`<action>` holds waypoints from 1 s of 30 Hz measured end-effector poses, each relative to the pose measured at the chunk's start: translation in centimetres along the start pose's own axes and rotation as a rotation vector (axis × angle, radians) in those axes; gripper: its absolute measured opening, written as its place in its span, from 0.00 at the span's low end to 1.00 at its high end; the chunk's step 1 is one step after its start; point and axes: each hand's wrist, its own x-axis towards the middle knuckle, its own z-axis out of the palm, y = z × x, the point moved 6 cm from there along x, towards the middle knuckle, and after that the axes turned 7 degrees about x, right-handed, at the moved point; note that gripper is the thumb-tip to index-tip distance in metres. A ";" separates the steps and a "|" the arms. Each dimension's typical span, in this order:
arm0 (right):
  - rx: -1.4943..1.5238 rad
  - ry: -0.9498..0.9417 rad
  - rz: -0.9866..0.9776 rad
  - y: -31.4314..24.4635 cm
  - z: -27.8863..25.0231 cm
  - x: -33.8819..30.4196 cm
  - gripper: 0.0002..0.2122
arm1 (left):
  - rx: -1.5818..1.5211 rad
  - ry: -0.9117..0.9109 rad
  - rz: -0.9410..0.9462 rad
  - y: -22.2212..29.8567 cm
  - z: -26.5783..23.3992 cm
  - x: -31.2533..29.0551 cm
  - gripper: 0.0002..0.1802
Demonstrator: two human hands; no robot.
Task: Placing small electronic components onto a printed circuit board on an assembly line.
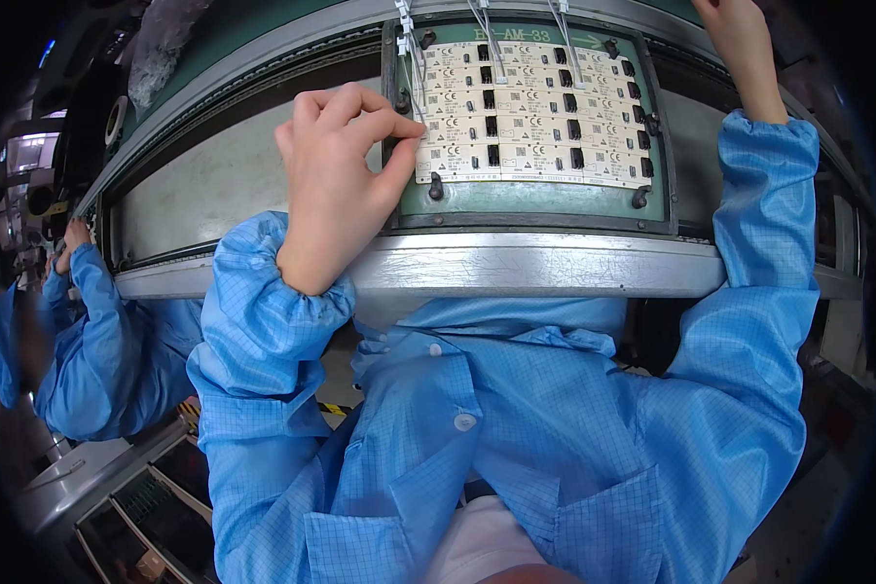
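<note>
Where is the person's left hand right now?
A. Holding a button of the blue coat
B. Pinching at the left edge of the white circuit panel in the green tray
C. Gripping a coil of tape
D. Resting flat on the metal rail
B: the left hand has its thumb and forefinger pressed together at the left edge of the white circuit panel, which sits in the green tray.

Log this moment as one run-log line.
left hand: fingertips pinched at left edge of white circuit panel | right hand: raised beyond green fixture tray, fingers out of frame | co-worker's sleeve: far left
</note>
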 end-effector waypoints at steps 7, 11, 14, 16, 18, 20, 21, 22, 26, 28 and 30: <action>0.042 0.006 0.011 -0.6 -0.1 -0.2 0.05 | -0.195 -0.110 -0.032 -2.1 0.7 1.4 0.05; 0.027 0.044 -0.002 -1.0 -0.4 0.0 0.04 | -0.139 -0.112 -0.006 -1.7 0.6 1.9 0.05; 0.194 0.135 0.051 -2.5 -1.4 -0.4 0.04 | -0.092 -0.058 -0.010 -1.0 -0.1 1.2 0.06; 0.165 0.149 0.061 -2.1 -1.8 -1.0 0.05 | 0.176 -0.028 0.136 1.1 -1.1 0.8 0.09; 0.340 0.123 0.165 -1.7 -1.9 -1.7 0.03 | 0.189 -0.010 0.189 2.3 -2.0 0.0 0.10; 0.611 -0.033 0.297 5.1 -1.2 -3.5 0.11 | 0.297 -0.131 0.251 3.2 -1.6 -0.4 0.15; 0.664 -0.060 0.348 3.0 -0.8 -3.8 0.12 | 0.347 -0.143 0.280 3.2 -1.8 -0.6 0.15; 0.715 -0.090 0.401 0.6 -0.5 -4.6 0.13 | 0.356 -0.133 0.272 2.9 -2.1 -0.1 0.15; 1.009 -0.124 0.408 -4.4 -0.9 -6.8 0.14 | 0.297 -0.310 0.436 3.2 -1.1 7.5 0.08; 0.987 -0.185 0.369 -6.5 -0.5 -7.7 0.13 | 0.224 -0.105 0.343 1.9 0.0 13.5 0.09; 0.856 -0.200 0.340 -7.6 -0.2 -9.2 0.11 | 0.367 -0.133 0.137 1.6 1.1 17.3 0.13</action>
